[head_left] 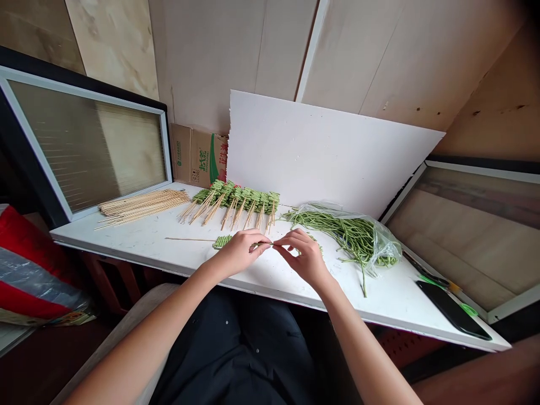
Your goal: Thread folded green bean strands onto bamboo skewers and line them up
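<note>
Black clothing (236, 349) fills the lap at the near edge, and both bare forearms reach from it up to the white counter (139, 242). Just left of the bag (382, 242), the left hand (240, 250) and right hand (304, 256) meet fingertip to fingertip. Each has thumb and forefinger pinched narrow on one end of a short green bean (272, 243), held just above the counter. The other fingers curl loosely.

A skewer (189, 239) lies flat further left of the bag. Its bare stick points away from the bag, and its few green pieces run under the left hand. Whether that hand touches it cannot be told.

The bag is clear plastic, lies open on its side and spills long beans (350, 230) toward the hands. A row of filled skewers (236, 199) lies left of the bag and farther back. A heap of bare sticks (143, 205) lies well to the bag's left, near the counter's far end. A white board (329, 152) leans on the wall behind the bag, with a cardboard box (196, 154) beside it. A dark phone (451, 309) lies flat to the bag's right, close to the counter's near edge.
</note>
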Tool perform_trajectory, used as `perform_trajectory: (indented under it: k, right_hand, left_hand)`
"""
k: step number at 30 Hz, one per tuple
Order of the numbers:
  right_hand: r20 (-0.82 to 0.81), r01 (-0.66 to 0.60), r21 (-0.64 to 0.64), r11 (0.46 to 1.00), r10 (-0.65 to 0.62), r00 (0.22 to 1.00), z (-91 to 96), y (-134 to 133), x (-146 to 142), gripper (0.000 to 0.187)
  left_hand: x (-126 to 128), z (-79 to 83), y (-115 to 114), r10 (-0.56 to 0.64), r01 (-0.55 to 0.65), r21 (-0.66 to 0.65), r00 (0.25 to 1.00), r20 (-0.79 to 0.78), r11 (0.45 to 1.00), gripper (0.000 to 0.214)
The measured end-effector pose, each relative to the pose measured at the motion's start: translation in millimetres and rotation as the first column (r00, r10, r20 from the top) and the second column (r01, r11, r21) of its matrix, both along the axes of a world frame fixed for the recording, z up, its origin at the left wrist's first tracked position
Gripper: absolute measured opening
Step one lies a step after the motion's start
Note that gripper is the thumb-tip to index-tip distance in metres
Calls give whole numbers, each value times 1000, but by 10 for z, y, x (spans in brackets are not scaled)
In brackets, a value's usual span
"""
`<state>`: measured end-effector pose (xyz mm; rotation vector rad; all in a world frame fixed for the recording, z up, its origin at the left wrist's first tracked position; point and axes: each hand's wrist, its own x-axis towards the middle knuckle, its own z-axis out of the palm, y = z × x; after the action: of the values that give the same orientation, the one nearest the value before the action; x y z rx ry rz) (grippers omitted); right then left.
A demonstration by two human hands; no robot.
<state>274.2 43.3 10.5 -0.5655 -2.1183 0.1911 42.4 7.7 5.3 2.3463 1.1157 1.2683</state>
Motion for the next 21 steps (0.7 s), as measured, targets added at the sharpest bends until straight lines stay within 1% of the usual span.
perform_trajectory:
  k: [2,4,6,8,11,12,14,16,17,18,19,20,21]
  right_hand:
    - [48,15,67,998,-18,999,10,-4,-13,13]
    - [76,10,81,997,-16,997,24,-13,-26,14]
    - [74,-12,45,999,9,997,41,-29,-34,14]
    - [45,-41,-23,999,42,998,47,-50,-44,13]
    - [-79,-95,-158,983,84,993,21,-73,-79,17]
    - [-138,-125,-207,970,98,986,5,-70,-91,21]
    - [-275,-202,-312,928,115,954,-27,-33,-94,29]
    - [-413,-258,-401,879,78,908,-54,64,-36,33]
    - [-466,-257,-434,863,29,884,-68,137,23,34]
    - [-502,-226,-454,862,-38,864,-88,225,102,34]
    - [-507,-160,-466,870,-114,855,-116,325,198,33]
    - [-478,-61,-464,884,-191,858,-155,432,307,33]
    - [-411,58,-442,895,-260,874,-207,541,420,33]
  left_hand:
    - [14,1,-7,0,0,-11,1000,10,1000,26]
    - [22,13,-14,-11,11,-21,999,36,1000,26]
    - [20,35,-24,-31,33,-36,998,60,999,28]
    - [13,64,-41,-53,57,-49,995,80,997,32]
    - [18,102,-81,-89,95,-58,990,108,994,37]
    - [24,112,-94,-102,110,-62,988,117,992,38]
    - [32,125,-112,-130,140,-71,983,133,988,38]
    - [19,129,-106,-130,144,-74,977,167,987,37]
    - [2,128,-93,-118,134,-68,974,193,989,36]
    - [-19,125,-75,-103,119,-61,970,222,991,35]
    - [-42,120,-53,-87,103,-52,965,247,993,35]
    - [-66,114,-31,-72,87,-45,963,261,995,34]
    - [-86,106,-10,-60,72,-40,964,259,997,34]
